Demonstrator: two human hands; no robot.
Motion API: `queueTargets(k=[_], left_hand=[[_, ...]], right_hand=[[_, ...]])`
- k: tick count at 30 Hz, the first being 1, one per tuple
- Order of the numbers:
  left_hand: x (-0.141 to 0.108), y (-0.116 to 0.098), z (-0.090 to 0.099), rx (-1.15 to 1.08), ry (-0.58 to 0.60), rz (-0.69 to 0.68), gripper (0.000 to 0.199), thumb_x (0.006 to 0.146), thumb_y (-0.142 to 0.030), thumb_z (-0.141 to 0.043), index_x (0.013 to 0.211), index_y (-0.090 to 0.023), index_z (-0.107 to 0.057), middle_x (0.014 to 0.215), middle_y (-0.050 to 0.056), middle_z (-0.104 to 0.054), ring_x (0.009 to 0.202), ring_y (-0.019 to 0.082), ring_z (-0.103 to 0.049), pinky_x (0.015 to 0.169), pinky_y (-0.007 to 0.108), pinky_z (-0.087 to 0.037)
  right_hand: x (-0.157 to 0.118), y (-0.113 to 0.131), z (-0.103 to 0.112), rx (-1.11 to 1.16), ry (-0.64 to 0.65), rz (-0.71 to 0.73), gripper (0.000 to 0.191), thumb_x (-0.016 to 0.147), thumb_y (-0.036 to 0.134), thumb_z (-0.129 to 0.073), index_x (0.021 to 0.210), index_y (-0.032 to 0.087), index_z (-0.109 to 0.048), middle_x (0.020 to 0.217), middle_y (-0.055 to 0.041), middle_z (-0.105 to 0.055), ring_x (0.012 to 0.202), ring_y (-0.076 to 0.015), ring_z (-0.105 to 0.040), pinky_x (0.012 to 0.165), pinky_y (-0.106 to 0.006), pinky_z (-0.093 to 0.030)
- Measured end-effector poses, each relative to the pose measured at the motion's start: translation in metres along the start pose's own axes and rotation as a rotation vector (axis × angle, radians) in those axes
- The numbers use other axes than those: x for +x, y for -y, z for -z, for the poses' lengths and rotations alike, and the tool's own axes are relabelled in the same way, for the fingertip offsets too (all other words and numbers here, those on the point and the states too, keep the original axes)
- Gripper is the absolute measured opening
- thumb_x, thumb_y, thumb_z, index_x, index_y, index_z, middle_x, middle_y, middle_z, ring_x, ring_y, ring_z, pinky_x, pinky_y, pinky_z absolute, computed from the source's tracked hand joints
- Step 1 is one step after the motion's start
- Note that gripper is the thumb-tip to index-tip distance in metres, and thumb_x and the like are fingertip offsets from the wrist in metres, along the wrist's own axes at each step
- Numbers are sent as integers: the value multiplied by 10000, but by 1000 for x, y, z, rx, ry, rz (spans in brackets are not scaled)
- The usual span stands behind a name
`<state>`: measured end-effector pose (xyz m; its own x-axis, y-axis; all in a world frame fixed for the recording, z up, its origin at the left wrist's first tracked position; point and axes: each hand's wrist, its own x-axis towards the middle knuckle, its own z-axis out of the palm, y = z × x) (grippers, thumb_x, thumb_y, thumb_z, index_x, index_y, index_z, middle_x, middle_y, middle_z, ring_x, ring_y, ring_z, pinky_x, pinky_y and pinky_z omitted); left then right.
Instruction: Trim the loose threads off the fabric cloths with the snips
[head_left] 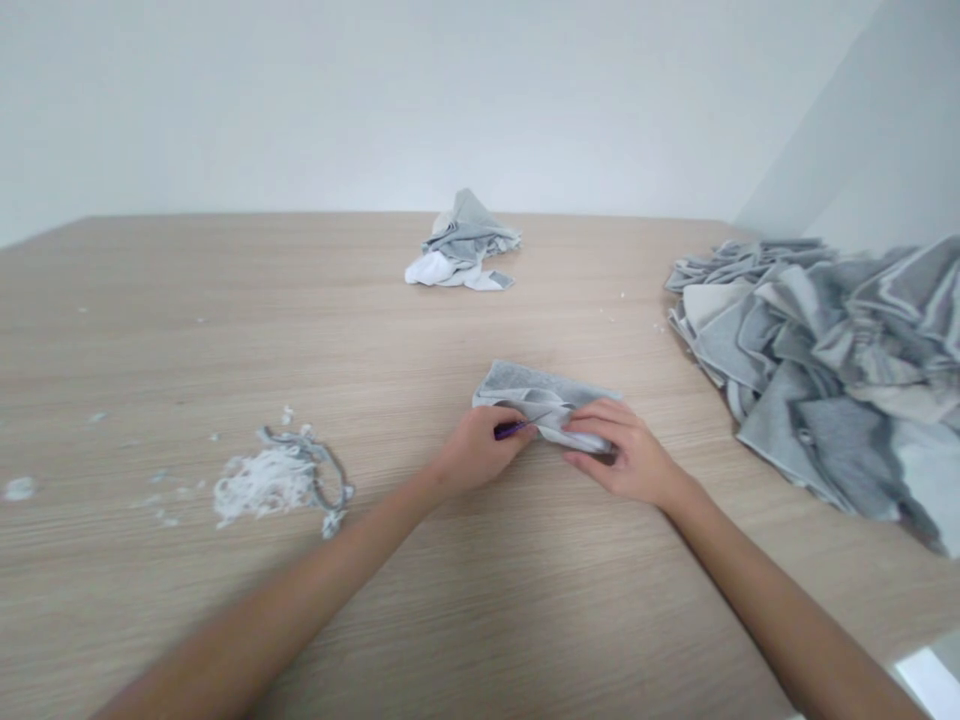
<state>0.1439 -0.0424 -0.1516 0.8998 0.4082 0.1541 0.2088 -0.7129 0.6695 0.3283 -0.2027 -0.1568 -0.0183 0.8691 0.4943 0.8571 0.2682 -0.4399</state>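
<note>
A piece of grey fabric [551, 385] lies folded on the table in front of me, its lighter layer turned up along the near edge. My left hand [480, 445] is closed around a purple seam ripper [510, 430], whose thin tip points right into the fold. The fingers of my right hand [622, 450] pinch the near right edge of the fabric. Part of that edge is hidden under them.
A large heap of grey and white fabric pieces [810, 350] covers the table's right side. At the back middle sits a smaller fabric pile [469, 245]. White thread scraps [262, 485] and a grey fabric strip [330, 475] lie to the left, near my forearm.
</note>
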Motion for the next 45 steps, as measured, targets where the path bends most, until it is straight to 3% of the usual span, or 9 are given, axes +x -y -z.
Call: queueTargets(k=[3,8,13,19,24,27,30,36,45], left_hand=[[3,-1,0,-53,-9,-20,292,959,-332,-547,790,-168,-719,686,-5,-666,631,126,-567,576,239,-388],[2,-5,-1,-64,-64,-46,301,918,-318,-606,662,-168,-663,581,-33,-563,556,103,-461,539,240,-339],[1,-5,-1,-52,-150,-52,267,919,-346,-609,732,-179,-700,584,-20,-581,544,107,-474,541,246,-346],[0,1,-2,-38,-197,-57,219,919,-324,-610,779,-189,-712,668,17,-679,580,132,-557,562,256,-386],[-4,5,-3,-27,-197,-66,142,887,-237,-613,799,-191,-715,703,29,-708,608,150,-600,580,266,-416],[-6,6,-5,-27,-210,-73,113,861,-204,-620,823,-195,-726,725,37,-726,622,160,-618,583,269,-431],[-7,10,-6,-26,-218,-78,115,845,-187,-624,825,-199,-737,739,44,-740,646,170,-638,593,269,-448],[-12,19,-6,-27,-212,-94,154,823,-171,-626,898,-195,-758,780,39,-754,684,177,-668,624,265,-480],[-13,18,-6,-34,-200,-118,179,802,-102,-617,889,-174,-755,778,33,-745,683,157,-658,634,250,-459]], right_hand=[[2,5,-11,-178,-101,2,341,802,447,-774,1032,209,-690,1055,-90,-725,978,-258,-653,869,-418,-483],[9,17,-29,-429,-126,-51,143,896,341,-661,905,198,-660,921,-82,-729,912,-261,-635,826,-406,-428],[8,26,-27,-469,-106,-43,117,913,176,-547,961,177,-654,896,-78,-735,873,-245,-640,831,-403,-403],[6,22,-21,-494,-75,-60,172,879,122,-516,959,177,-657,874,-84,-725,854,-250,-638,804,-402,-410],[1,22,-15,-498,-13,-73,375,790,26,-484,1105,166,-633,1000,-104,-726,918,-271,-653,824,-417,-467],[-6,22,-11,-466,-5,-96,471,775,11,-469,1195,182,-595,1103,-112,-713,970,-272,-664,835,-412,-518],[-11,20,-5,-352,-46,-68,389,853,77,-509,1203,222,-598,1146,-103,-704,1013,-257,-680,861,-394,-559],[-17,8,17,0,-43,-76,200,927,179,-594,1092,250,-681,1015,-72,-743,939,-222,-709,840,-377,-593],[-37,13,23,67,-81,-147,157,917,148,-616,1005,243,-705,973,-76,-721,902,-206,-686,791,-366,-570]])
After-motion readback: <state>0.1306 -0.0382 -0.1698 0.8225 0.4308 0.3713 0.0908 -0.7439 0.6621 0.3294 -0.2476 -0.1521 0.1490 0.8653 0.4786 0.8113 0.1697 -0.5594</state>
